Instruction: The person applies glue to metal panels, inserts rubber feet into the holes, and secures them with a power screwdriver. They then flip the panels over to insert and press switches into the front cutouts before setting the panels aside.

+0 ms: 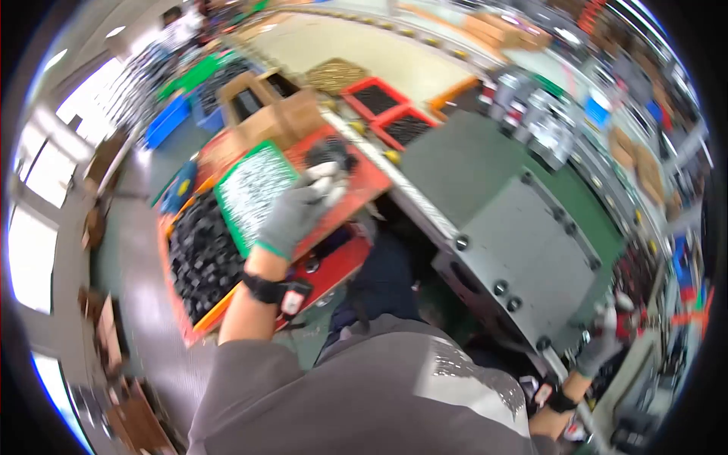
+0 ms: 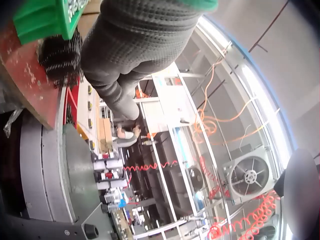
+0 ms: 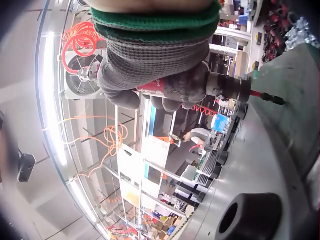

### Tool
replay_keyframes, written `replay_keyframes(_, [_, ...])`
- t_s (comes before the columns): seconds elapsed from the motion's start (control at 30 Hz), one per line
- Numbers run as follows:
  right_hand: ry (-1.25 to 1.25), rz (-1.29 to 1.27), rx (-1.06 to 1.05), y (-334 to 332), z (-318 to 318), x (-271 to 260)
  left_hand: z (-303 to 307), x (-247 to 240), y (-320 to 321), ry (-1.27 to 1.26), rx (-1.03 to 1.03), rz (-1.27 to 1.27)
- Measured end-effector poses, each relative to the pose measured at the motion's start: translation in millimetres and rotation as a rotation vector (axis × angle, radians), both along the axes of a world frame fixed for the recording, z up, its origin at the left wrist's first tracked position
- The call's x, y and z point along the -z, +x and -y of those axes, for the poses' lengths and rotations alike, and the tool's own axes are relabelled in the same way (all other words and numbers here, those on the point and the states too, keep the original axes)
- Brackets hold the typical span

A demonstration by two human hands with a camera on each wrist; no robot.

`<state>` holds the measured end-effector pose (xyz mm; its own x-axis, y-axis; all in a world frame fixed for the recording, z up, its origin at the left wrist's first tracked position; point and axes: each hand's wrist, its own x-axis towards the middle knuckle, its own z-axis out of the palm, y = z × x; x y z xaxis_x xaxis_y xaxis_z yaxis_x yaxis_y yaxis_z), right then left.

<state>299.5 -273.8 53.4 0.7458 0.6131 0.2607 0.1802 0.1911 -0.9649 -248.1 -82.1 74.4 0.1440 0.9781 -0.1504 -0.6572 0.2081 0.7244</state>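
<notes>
My gloved left hand [image 1: 294,214] is over the red work surface [image 1: 369,179], its fingers bent beside a clump of black ridged parts [image 1: 331,154]. In the left wrist view these stacked black parts [image 2: 61,57] lie just beside the fingers, and no held thing shows. Under the left wrist is a green tray [image 1: 256,189] of small silvery pieces. At the far right, my gloved right hand [image 1: 601,350] grips a red and dark power screwdriver [image 3: 185,90]. Its thin bit [image 3: 270,98] points away from the hand, over the green-grey surface.
An orange-edged bin of black blocks [image 1: 201,258] stands left of the green tray. Two red trays [image 1: 375,98] hold dark pieces. A grey metal plate with black knobs [image 1: 523,258] spans the bench between my hands. Cardboard boxes [image 1: 277,121] stand behind the green tray.
</notes>
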Motion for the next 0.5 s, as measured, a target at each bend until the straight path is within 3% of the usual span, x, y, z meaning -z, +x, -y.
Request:
replay_keyframes(0.13, [0.178,-0.029,-0.106,1.2,-1.6,-4.7,-24.5,-8.1,66.0,-0.043,0.221,-0.205])
replay_keyframes(0.2, [0.195,0.020,-0.121,1.4,-6.2,-3.2,-52.8,11.0,105.1,0.290,0.367,-0.443])
replay_keyframes(0.27, [0.150,-0.004,-0.101,-4.1,-6.4,-9.8,-82.9,20.4,148.3,0.129,0.497,-0.276])
replay_keyframes(0.33, [0.162,0.003,-0.103,-5.6,-7.3,-10.7,-113.3,38.8,182.4,-0.004,0.552,-0.318])
replay_keyframes(0.5, [0.131,-0.008,-0.086,-4.6,-6.2,-10.0,-131.6,58.2,205.7,-0.040,0.583,-0.371])
